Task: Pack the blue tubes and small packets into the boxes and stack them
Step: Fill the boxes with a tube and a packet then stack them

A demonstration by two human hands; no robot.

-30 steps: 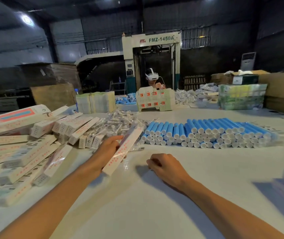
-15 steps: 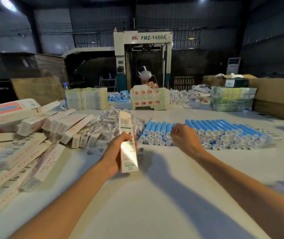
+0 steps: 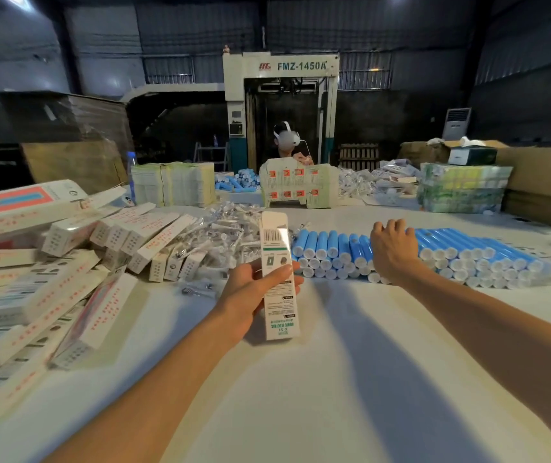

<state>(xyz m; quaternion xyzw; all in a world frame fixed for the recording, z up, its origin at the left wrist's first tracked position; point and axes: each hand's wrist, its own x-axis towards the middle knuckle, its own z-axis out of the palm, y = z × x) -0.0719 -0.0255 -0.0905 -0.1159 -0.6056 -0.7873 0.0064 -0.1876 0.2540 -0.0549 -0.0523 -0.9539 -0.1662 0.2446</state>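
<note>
My left hand grips a long white box upright above the table, its far end flap open. A wide stack of blue tubes with white caps lies on its side across the middle right. My right hand reaches over that stack, fingers curled down onto the tubes; whether it holds one is hidden. A heap of small clear packets lies behind the box. Several packed white boxes are piled at the left.
The white table spreads in front of me. Flat box blanks and green-yellow bundles stand at the far edge. A person wearing a headset sits opposite behind printed cartons. More blue tubes lie there.
My left hand lifted the white box from the pile and turned it upright. My right hand left the table and travelled forward and right onto the blue tubes.
</note>
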